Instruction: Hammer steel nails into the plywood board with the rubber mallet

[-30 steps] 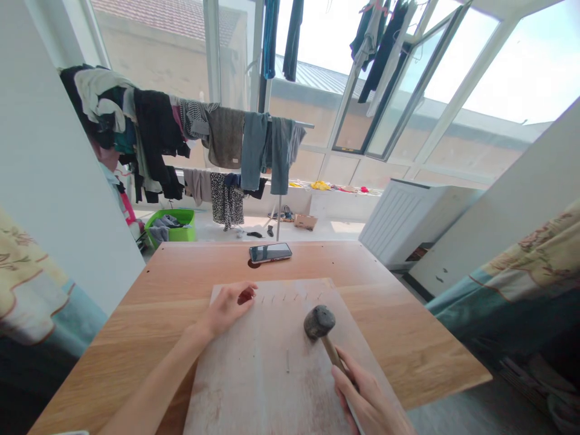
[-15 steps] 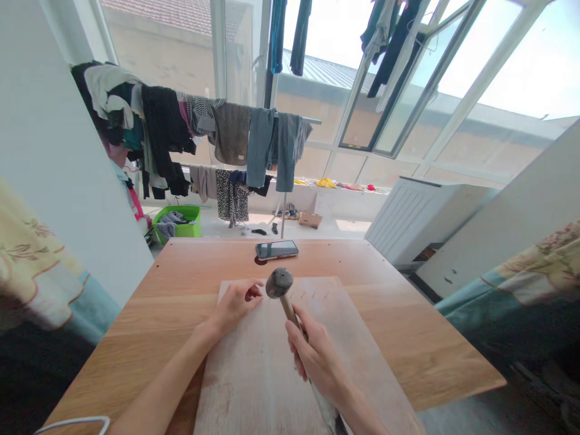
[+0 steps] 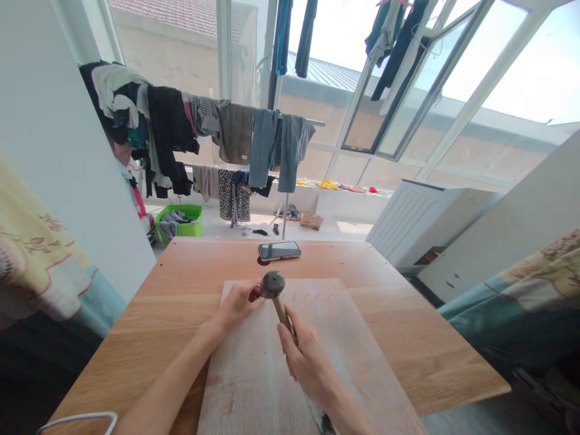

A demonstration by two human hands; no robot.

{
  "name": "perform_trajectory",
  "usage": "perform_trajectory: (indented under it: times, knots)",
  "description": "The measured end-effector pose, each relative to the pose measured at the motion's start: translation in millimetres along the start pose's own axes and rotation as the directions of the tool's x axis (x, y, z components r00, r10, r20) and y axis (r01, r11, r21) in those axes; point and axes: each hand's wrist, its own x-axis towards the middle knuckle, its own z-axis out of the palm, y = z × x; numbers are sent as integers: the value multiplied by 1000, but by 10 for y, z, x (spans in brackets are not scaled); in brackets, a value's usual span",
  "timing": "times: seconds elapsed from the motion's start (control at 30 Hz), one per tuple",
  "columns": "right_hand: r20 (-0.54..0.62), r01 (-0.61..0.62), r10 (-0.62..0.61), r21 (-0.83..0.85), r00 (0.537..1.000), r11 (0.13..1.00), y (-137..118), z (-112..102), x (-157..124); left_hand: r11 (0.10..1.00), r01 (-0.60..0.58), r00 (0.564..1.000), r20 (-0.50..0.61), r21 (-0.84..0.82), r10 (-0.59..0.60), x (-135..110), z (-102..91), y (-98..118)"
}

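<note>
My right hand (image 3: 306, 350) is wrapped round the light wooden handle of a hammer (image 3: 272, 285), whose dark, rounded head is raised over the far part of a pale wooden board (image 3: 254, 380). Close behind that head, my left hand (image 3: 240, 302) rests at the board's far left with thumb and fingers pinched together. Whatever the fingertips hold is hidden or too small to make out. Several thin nails (image 3: 306, 296) stand in a row in the board, to the right of the hammer head.
The board lies on a wood-grain table (image 3: 399, 314). A phone (image 3: 280, 250) lies near its far edge, and a white cable (image 3: 77, 417) curves at the near left. Beyond stand a clothes rack with laundry (image 3: 235, 136) and a green basket (image 3: 193, 226).
The hammer head has moved slightly left and down, closer to my left hand. The fingers of my left hand have drawn in near it. The view has shifted a little.
</note>
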Motion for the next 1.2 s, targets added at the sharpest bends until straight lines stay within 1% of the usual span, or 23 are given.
perform_trajectory:
  times: [0.17,0.23,0.3,0.4,0.47,0.53,0.57,0.6,0.63,0.67,0.7,0.73,0.77,0.8,0.83,0.9,0.93,0.97,1.03,1.1,1.13,1.17,1.2]
  knots:
    - [26,-25,25,1,999,1000,2,22,10,997,-16,1000,13,78,15,-8,1,-16]
    - [19,-23,23,14,1000,1000,-5,37,16,997,-11,1000,21,83,9,-11,-1,-9]
    - [39,-35,33,55,999,998,-16,32,10,997,-3,999,35,77,1,-11,-11,1]
    - [17,-59,57,138,998,989,-11,-58,-56,997,38,998,53,69,-41,-14,-60,39]
    - [-36,-77,84,170,996,983,26,-185,-154,989,46,999,23,138,-49,-33,-104,115]
    - [-70,-123,136,171,988,978,97,-343,-290,963,-7,1000,-17,270,12,-81,-124,255]
    - [-74,-154,167,158,983,975,143,-423,-364,938,-76,997,5,339,79,-119,-114,347]
    - [-70,-185,196,137,978,973,196,-495,-438,905,-174,985,64,389,162,-166,-85,445]
    - [-63,-218,226,111,972,970,253,-554,-507,859,-308,951,173,409,258,-220,-36,544]
    - [-59,-247,252,83,966,965,312,-597,-569,796,-455,885,300,400,356,-280,31,637]
    - [-63,-268,272,59,960,961,372,-623,-620,722,-585,800,406,370,441,-341,114,716]
    - [-76,-283,286,42,955,958,431,-632,-661,644,-681,721,473,349,507,-401,205,780]
    - [-99,-291,293,31,951,956,485,-627,-690,572,-744,660,510,345,552,-454,299,827]
    - [-126,-293,294,26,947,956,533,-611,-709,509,-782,620,529,359,579,-499,387,858]
    - [-151,-294,295,27,944,955,573,-590,-719,455,-803,596,542,384,593,-532,462,879]
    - [-178,-304,306,38,935,952,626,-546,-723,376,-822,568,566,428,597,-561,553,907]
    - [-181,-308,311,47,933,950,640,-529,-721,353,-826,561,576,440,594,-559,566,922]
    - [-179,-309,315,60,932,949,648,-518,-719,341,-830,555,583,443,593,-548,559,940]
    - [-165,-307,318,92,934,947,654,-510,-716,353,-831,555,592,431,585,-512,493,975]
    - [-147,-300,316,121,937,946,656,-512,-716,412,-810,586,591,417,554,-465,381,975]
    - [-132,-299,316,130,940,945,660,-514,-717,464,-783,621,579,415,528,-439,313,949]
    - [-114,-300,315,136,942,944,666,-517,-719,536,-732,676,546,420,495,-412,242,901]
    - [-99,-299,314,142,944,944,674,-518,-721,625,-656,747,485,423,455,-384,168,830]
